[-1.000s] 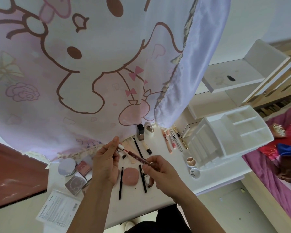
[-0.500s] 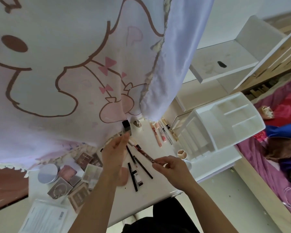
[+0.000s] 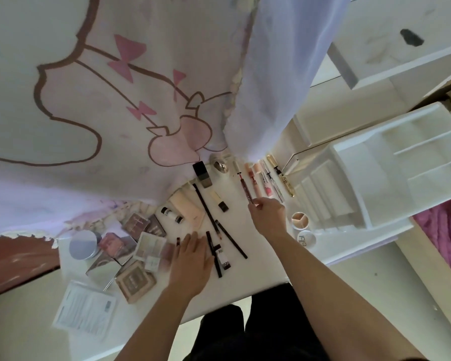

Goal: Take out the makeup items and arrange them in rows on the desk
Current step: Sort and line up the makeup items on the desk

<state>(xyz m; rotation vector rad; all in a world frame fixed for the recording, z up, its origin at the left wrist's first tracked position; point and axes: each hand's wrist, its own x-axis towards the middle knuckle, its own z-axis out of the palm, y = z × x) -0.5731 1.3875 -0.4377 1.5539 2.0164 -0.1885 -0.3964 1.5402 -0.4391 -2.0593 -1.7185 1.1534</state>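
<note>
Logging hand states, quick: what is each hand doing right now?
Left hand: open, fingers straight, flat on the white desk.
Right hand: pinches the near end of the slim dark-red makeup pencil.

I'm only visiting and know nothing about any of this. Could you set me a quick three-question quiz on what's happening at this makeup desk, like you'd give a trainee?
1. True or false: the left hand holds a pencil.
2. What is the right hand pinching? A) a comb B) a red pencil C) a spoon
3. Fill in: the white organiser stands to the ___ of the right hand.

Key: 1 false, it lies flat on the desk; 2 B; 3 right.
</note>
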